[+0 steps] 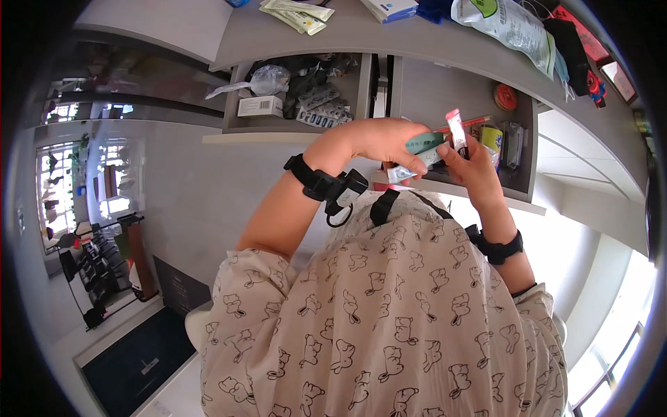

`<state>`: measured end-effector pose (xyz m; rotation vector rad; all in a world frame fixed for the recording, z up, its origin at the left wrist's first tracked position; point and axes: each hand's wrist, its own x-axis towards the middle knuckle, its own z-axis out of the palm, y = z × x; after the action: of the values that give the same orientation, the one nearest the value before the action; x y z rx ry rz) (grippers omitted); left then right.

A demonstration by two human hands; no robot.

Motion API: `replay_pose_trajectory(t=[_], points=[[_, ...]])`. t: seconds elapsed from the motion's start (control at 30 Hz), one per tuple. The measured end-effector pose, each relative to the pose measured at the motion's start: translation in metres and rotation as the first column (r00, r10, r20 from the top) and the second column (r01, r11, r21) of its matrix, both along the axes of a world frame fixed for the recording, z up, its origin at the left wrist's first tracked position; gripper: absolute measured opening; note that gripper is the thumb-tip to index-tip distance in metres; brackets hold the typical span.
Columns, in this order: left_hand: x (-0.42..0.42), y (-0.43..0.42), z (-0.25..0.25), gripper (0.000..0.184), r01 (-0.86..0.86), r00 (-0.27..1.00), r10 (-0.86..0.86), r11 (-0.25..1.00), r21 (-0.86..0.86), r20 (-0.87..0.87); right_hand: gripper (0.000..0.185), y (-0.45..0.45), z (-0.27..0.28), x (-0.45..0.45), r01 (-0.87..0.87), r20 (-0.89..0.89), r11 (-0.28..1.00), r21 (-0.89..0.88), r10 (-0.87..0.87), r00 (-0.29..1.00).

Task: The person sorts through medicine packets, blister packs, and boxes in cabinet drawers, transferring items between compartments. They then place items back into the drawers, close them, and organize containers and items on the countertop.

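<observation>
My left hand (391, 141) is closed around a green packet (423, 143) with printed characters and a pale sachet (410, 171) that lies slantwise below it. Close beside it, my right hand (478, 170) pinches a slim red-and-white stick sachet (456, 128), held nearly upright. My right thumb also meets the end of the pale sachet. Both hands are above the front of the open right drawer (434, 97). Inside that drawer are a round red-lidded container (505, 96), a yellow can (491, 137) and a red pencil-like stick, partly hidden by my hands.
The left drawer (229, 130) stands open too, with blister packs (324, 111), a white box (260, 106) and a clear plastic bag (269, 80). On the desktop (389, 40) above lie yellow-green sachets (299, 14), a silver-green pouch (511, 31) and a black cloth-like item (568, 52).
</observation>
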<state>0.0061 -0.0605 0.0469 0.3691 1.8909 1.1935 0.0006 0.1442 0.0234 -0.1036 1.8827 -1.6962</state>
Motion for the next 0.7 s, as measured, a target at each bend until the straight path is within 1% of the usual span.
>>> replay_pose_trajectory(t=[0.03,0.07,0.1,0.13,0.17,0.2,0.23,0.27,0.33,0.37,0.4,0.43,0.47,0.5,0.53,0.6,0.67,0.7], points=[[-0.001,-0.001,-0.004,0.037,0.002,1.0,-0.002,1.0,-0.002,0.001,0.02,0.004,-0.001,-0.002,-0.063,0.076,0.998,-0.003,0.063,0.995],[-0.001,-0.002,-0.011,0.037,-0.055,0.994,0.06,0.997,0.058,-0.091,0.02,0.008,-0.002,-0.002,-0.061,0.076,0.998,-0.005,0.061,0.995],[-0.002,-0.002,-0.011,0.037,-0.104,0.976,0.125,0.987,0.122,-0.18,0.02,0.011,-0.003,-0.002,-0.005,0.076,1.0,-0.02,0.007,0.997],[-0.001,-0.003,-0.009,0.037,-0.097,0.976,0.118,0.988,0.118,-0.184,0.021,0.014,-0.003,-0.003,0.054,0.074,0.998,-0.036,-0.051,0.996],[0.001,-0.004,-0.005,0.039,-0.384,0.912,0.409,0.884,0.268,-0.041,0.024,0.018,-0.005,-0.004,0.087,0.02,0.99,-0.111,-0.086,0.996],[0.003,-0.004,0.002,0.042,-0.635,0.76,0.635,0.681,0.365,0.137,0.024,0.019,-0.002,-0.003,0.099,0.01,0.988,-0.119,-0.098,0.995],[0.007,-0.001,0.009,0.046,-0.652,0.728,0.672,0.618,0.439,0.136,0.024,0.018,0.002,-0.002,0.148,-0.008,0.978,-0.144,-0.151,0.989],[0.012,0.004,0.013,0.046,-0.638,0.74,0.661,0.631,0.441,0.124,0.024,0.018,0.005,-0.001,0.196,-0.023,0.966,-0.169,-0.203,0.979],[0.02,0.014,0.017,0.05,-0.604,0.731,0.68,0.605,0.519,0.058,0.025,0.016,0.007,0.001,0.21,-0.046,0.96,-0.183,-0.222,0.974],[0.023,0.016,0.014,0.051,-0.573,0.709,0.7,0.642,0.51,-0.084,0.024,0.015,0.009,0.002,0.227,-0.067,0.954,-0.195,-0.244,0.967],[0.025,0.02,0.016,0.051,-0.571,0.711,0.697,0.648,0.505,-0.09,0.024,0.014,0.01,0.003,0.242,-0.087,0.948,-0.208,-0.264,0.961],[0.028,0.024,0.019,0.048,-0.58,0.667,0.741,0.587,0.565,-0.085,0.024,0.013,0.011,0.004,0.243,-0.085,0.945,-0.217,-0.267,0.96],[0.029,0.026,0.021,0.045,-0.582,0.621,0.78,0.524,0.622,-0.076,0.024,0.012,0.013,0.005,0.247,-0.087,0.93,-0.272,-0.279,0.956],[0.031,0.027,0.022,0.045,-0.581,0.623,0.778,0.532,0.616,-0.085,0.024,0.011,0.015,0.007,0.251,-0.087,0.912,-0.326,-0.293,0.952],[0.032,0.027,0.023,0.041,-0.597,0.607,0.791,0.52,0.611,-0.081,0.024,0.01,0.018,0.008,0.253,-0.084,0.908,-0.335,-0.296,0.951],[0.034,0.027,0.024,0.038,-0.61,0.593,0.801,0.513,0.604,-0.081,0.023,0.01,0.024,0.009,0.182,-0.083,0.921,-0.343,-0.222,0.971],[0.036,0.028,0.026,0.037,-0.669,0.625,0.78,0.514,0.536,0.032,0.022,0.013,0.024,0.009,0.181,-0.068,0.927,-0.327,-0.214,0.974],[0.037,0.029,0.027,0.037,-0.667,0.629,0.777,0.518,0.536,0.032,0.022,0.014,0.024,0.009,0.176,-0.053,0.936,-0.306,-0.202,0.978]])
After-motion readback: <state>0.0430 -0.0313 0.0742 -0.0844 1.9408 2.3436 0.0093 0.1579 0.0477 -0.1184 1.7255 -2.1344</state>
